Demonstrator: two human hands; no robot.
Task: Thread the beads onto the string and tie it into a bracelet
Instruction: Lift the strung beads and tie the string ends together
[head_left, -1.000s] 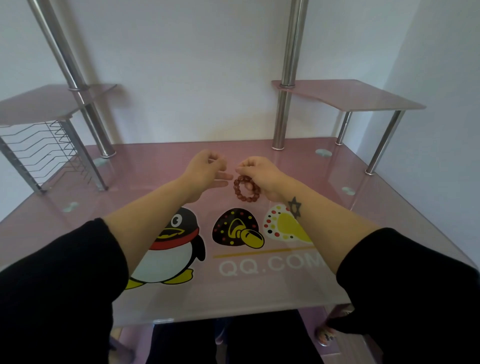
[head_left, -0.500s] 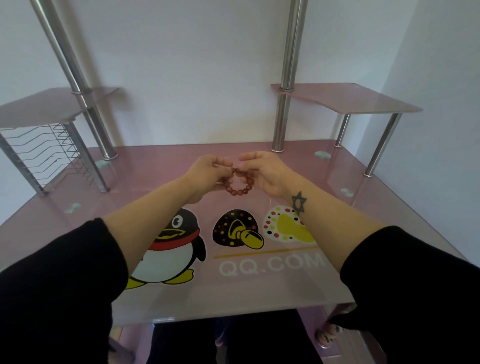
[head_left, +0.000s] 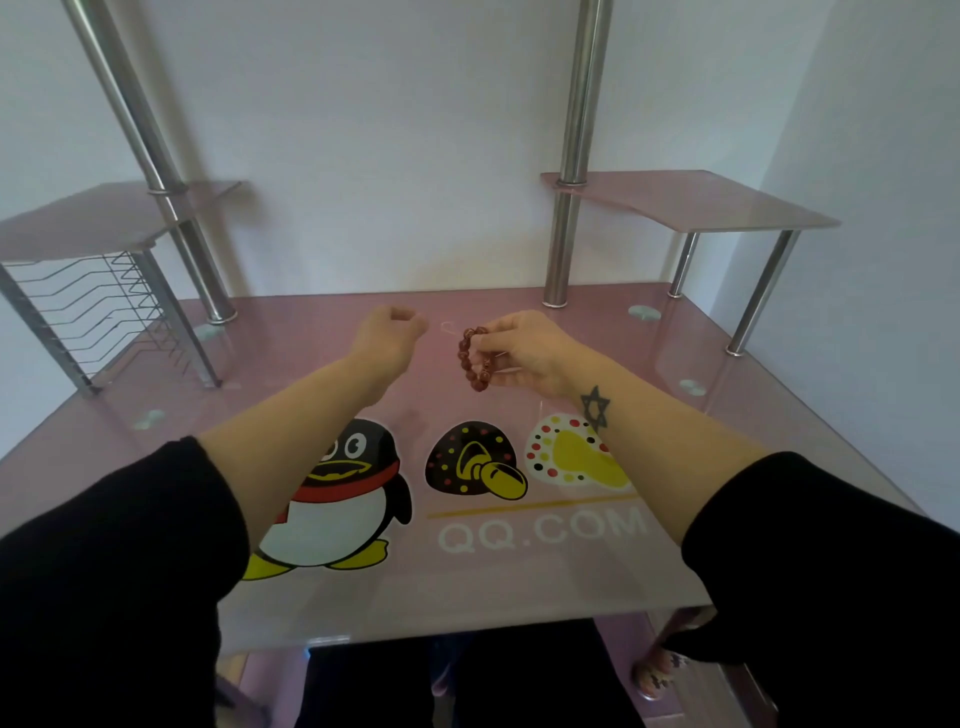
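The right hand (head_left: 530, 353) is pinching a loop of dark red beads (head_left: 474, 359) between thumb and fingertips, holding it up in the air above the pink glass desk (head_left: 519, 582), with the beads hanging in a curve just off the fingertips toward the other hand. A thin, pale string (head_left: 451, 327) is showing faintly at the top of the loop, reaching toward the left hand (head_left: 388, 338). That hand is curled with thumb and forefinger drawn together near the string's end; whether it is actually pinching the string is too fine to tell from here.

The beads are looking hard, round and glossy, so they are likely to roll and slip under a fingertip, and the whole loop is probably very light. The string is looking limp and nearly see-through, easy to lose sight of and easy to let slide. With all the beads seemingly on, the tying appears to be the step in hand. The sensible place to hold is the two string ends close to the outermost beads, keeping tension so nothing slides off before the knot is tight.
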